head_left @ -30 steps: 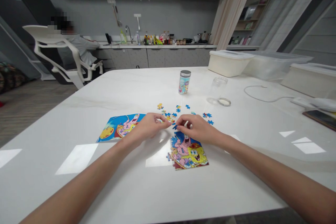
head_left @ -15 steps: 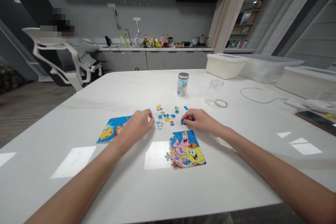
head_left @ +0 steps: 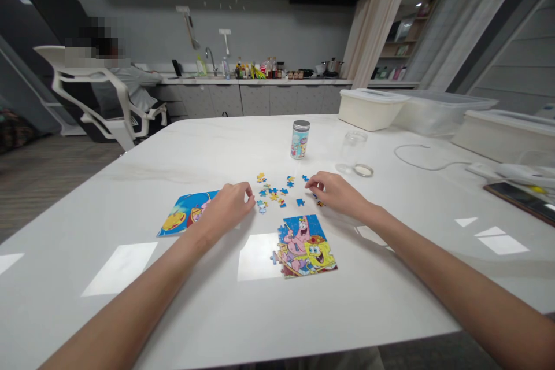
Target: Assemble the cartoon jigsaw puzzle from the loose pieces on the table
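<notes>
A partly joined cartoon jigsaw puzzle [head_left: 307, 245] lies on the white table in front of me, knobs showing along its left edge. Beyond it several loose puzzle pieces [head_left: 273, 191] are scattered. My right hand [head_left: 336, 192] hovers over the right side of these pieces, fingers bent and a little apart, with nothing visible in them. A blue puzzle piece [head_left: 300, 202] lies just left of it. My left hand [head_left: 232, 202] rests left of the pieces, fingers curled with a gap at the thumb, no piece visible in it. Under its wrist a cartoon picture sheet [head_left: 182, 215] is partly covered.
A cartoon-printed tin [head_left: 300, 140] with a silver lid stands beyond the pieces. Right of it are a clear jar [head_left: 354, 150] and a round lid [head_left: 363, 170]. Storage boxes [head_left: 370, 110], a cable and a phone [head_left: 520, 202] line the right side. A person sits at the far left.
My right hand has let go of the blue puzzle piece, leaving it on the table, and has shifted slightly up and right. My left hand has stayed in place.
</notes>
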A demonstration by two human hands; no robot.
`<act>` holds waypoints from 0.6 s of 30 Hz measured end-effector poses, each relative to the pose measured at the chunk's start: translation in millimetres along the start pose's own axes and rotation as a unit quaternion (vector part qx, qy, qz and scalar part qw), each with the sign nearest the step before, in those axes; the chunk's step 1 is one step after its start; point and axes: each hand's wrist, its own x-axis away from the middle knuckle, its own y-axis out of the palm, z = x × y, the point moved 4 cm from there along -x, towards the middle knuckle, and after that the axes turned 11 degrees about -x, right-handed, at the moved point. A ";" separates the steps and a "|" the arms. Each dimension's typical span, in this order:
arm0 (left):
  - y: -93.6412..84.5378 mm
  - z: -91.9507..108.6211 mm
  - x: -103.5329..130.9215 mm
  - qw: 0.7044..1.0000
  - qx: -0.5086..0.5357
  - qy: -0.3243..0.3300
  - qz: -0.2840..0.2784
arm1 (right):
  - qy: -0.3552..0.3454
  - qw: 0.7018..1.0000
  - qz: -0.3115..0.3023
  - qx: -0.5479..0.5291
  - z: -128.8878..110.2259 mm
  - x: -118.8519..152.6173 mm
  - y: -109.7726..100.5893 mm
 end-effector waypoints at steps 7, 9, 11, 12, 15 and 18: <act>0.6 2.2 0.4 1.000 0.003 0.016 -0.005 | 0.020 0.999 -0.007 0.044 0.2 1.6 0.0; 0.6 3.0 0.9 1.000 0.004 0.018 -0.010 | 0.036 0.996 0.007 0.078 6.7 1.2 -4.0; 0.8 3.1 1.2 1.000 0.004 0.017 -0.012 | 0.057 0.991 0.023 0.119 16.4 0.7 -9.6; 1.2 3.1 1.3 1.000 0.005 0.017 -0.012 | 0.070 0.988 0.026 0.137 21.9 0.5 -12.4; 2.9 2.7 0.8 1.000 0.002 0.022 -0.009 | 0.108 0.977 0.024 0.185 37.0 0.0 -20.4; 3.6 2.8 0.2 1.000 -0.014 0.028 -0.003 | 0.134 0.968 0.019 0.210 45.0 -0.3 -27.5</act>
